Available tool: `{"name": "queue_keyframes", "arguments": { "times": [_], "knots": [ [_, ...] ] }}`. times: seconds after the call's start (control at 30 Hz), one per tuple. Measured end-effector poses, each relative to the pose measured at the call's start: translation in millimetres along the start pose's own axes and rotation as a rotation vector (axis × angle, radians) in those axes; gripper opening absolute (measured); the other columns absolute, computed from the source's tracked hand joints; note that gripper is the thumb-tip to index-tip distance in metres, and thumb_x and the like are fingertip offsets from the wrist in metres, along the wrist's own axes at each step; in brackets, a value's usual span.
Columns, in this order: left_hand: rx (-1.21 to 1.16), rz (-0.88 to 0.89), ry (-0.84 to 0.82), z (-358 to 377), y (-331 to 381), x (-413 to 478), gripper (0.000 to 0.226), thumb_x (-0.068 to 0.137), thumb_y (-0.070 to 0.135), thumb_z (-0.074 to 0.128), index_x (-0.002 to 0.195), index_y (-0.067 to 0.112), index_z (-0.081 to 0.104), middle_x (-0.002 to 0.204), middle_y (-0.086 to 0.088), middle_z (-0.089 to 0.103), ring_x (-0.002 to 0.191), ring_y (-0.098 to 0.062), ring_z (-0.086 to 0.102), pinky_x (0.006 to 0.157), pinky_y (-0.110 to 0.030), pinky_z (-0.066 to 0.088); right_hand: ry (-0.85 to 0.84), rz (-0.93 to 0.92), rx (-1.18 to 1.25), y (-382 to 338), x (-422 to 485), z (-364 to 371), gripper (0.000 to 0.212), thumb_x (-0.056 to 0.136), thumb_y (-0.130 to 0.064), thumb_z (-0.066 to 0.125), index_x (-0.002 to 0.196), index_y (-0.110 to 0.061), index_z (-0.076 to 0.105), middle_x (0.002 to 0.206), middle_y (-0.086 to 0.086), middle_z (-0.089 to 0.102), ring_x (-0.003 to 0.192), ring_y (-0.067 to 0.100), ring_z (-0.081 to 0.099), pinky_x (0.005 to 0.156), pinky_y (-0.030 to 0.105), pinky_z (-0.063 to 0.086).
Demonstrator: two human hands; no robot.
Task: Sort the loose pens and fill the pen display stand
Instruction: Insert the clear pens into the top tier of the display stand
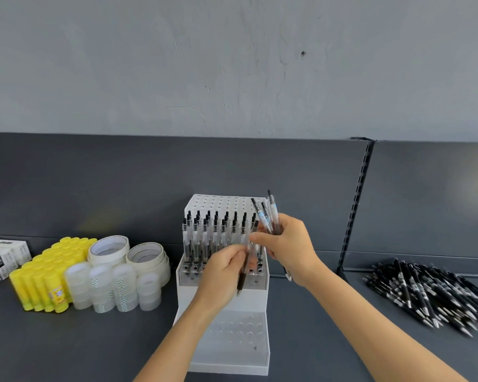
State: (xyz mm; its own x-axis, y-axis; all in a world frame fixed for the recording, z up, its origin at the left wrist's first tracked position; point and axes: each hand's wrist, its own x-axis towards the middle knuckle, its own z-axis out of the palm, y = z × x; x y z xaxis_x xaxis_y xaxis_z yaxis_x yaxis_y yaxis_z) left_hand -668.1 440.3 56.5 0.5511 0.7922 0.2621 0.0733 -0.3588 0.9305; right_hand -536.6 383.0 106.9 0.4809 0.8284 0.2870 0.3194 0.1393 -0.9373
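Observation:
A white stepped pen display stand (199, 357) sits on the dark shelf in front of me. Its middle tier holds several clear pens with black caps (204, 235), standing upright; the top tier and the low front tier show open holes. My left hand (221, 274) pinches one clear pen with a black grip (243, 274), tip down, over the middle tier's right end. My right hand (290, 244) grips a small bunch of clear pens (265, 216), caps up, just right of the stand.
A heap of loose black pens (431, 296) lies at the right. Yellow glue sticks (47, 274), clear tape dispensers (113, 288), tape rolls (127, 252) and white boxes (0, 257) stand at the left. A slotted upright (356, 202) rises behind.

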Motion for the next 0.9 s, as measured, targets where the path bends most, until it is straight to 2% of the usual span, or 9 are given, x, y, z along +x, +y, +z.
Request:
{"name": "queue_keyframes", "arguments": {
  "times": [0.07,0.2,0.27,0.33,0.4,0.47,0.7,0.77,0.9],
  "knots": [
    [0.092,0.041,0.062,-1.8,-2.9,0.7,0.025,0.1,0.015,0.044,0.112,0.021,0.066,0.102,0.01,0.07,0.098,-0.002,0.063,0.089,-0.023,0.049,0.12,-0.047,-0.058,-3.0,5.5,-4.3,0.021,0.074,-0.011,0.078,0.072,-0.009,0.057,0.056,-0.003,0.05,0.048,0.011,0.042,0.049,0.024,0.04],
    [0.157,0.069,0.225,-8.5,-4.5,-0.4,0.021,0.098,0.018,0.052,0.113,0.024,0.063,0.104,0.017,0.065,0.096,0.007,0.058,0.08,-0.004,0.042,0.226,-0.128,-0.207,-7.0,16.3,-3.2,0.022,0.077,-0.017,0.076,0.077,-0.005,0.057,0.063,-0.001,0.052,0.054,0.011,0.042,0.052,0.023,0.039],
    [0.153,0.069,0.262,-11.4,-5.5,-1.1,0.02,0.097,0.018,0.052,0.112,0.024,0.063,0.104,0.016,0.065,0.097,0.002,0.06,0.082,-0.009,0.045,0.221,-0.133,-0.257,-3.6,19.1,2.3,0.023,0.079,-0.018,0.075,0.076,-0.005,0.056,0.064,-0.002,0.051,0.055,0.011,0.042,0.05,0.018,0.037],
    [0.143,0.072,0.275,-14.2,-6.2,-1.7,0.018,0.097,0.019,0.051,0.108,0.027,0.063,0.103,0.015,0.066,0.098,-0.003,0.062,0.087,-0.025,0.051,0.204,-0.125,-0.308,3.6,20.2,8.0,0.024,0.081,-0.018,0.074,0.074,-0.008,0.053,0.064,-0.004,0.05,0.054,0.01,0.041,0.047,0.013,0.034],
    [0.142,0.074,0.291,-18.0,-7.7,-2.9,0.016,0.097,0.023,0.051,0.102,0.034,0.061,0.101,0.016,0.067,0.096,-0.004,0.063,0.088,-0.033,0.053,0.183,-0.115,-0.354,13.8,20.5,12.3,0.026,0.081,-0.019,0.074,0.074,-0.007,0.052,0.064,-0.002,0.05,0.054,0.011,0.04,0.047,0.013,0.033],
    [0.151,0.076,0.31,-22.1,-9.0,-3.4,0.016,0.096,0.026,0.051,0.096,0.04,0.06,0.097,0.017,0.068,0.094,-0.004,0.064,0.086,-0.037,0.054,0.165,-0.099,-0.392,23.5,19.5,15.6,0.031,0.081,-0.022,0.074,0.077,-0.001,0.052,0.066,0.006,0.053,0.057,0.014,0.04,0.051,0.02,0.036],
    [0.143,0.069,0.301,-23.7,-4.7,-5.1,0.02,0.096,0.023,0.053,0.09,0.04,0.059,0.093,0.015,0.068,0.089,-0.007,0.065,0.083,-0.038,0.055,0.187,-0.077,-0.373,26.5,22.6,18.8,0.032,0.081,-0.024,0.075,0.082,0.002,0.055,0.068,0.007,0.055,0.057,0.014,0.041,0.049,0.017,0.036],
    [0.138,0.075,0.298,-23.8,-4.0,-4.5,0.02,0.096,0.022,0.053,0.089,0.04,0.059,0.092,0.015,0.068,0.088,-0.006,0.065,0.082,-0.037,0.055,0.191,-0.07,-0.379,30.0,21.5,20.1,0.034,0.081,-0.025,0.075,0.083,0.003,0.054,0.07,0.012,0.057,0.057,0.014,0.041,0.051,0.021,0.037],
    [0.142,0.075,0.294,-23.6,-3.7,-3.0,0.02,0.096,0.023,0.053,0.089,0.04,0.06,0.09,0.016,0.069,0.085,-0.004,0.066,0.08,-0.036,0.055,0.213,-0.068,-0.391,32.5,18.5,17.3,0.035,0.082,-0.026,0.074,0.079,0.0,0.05,0.064,0.002,0.047,0.056,0.014,0.036,0.048,0.019,0.031]
  ]
}}
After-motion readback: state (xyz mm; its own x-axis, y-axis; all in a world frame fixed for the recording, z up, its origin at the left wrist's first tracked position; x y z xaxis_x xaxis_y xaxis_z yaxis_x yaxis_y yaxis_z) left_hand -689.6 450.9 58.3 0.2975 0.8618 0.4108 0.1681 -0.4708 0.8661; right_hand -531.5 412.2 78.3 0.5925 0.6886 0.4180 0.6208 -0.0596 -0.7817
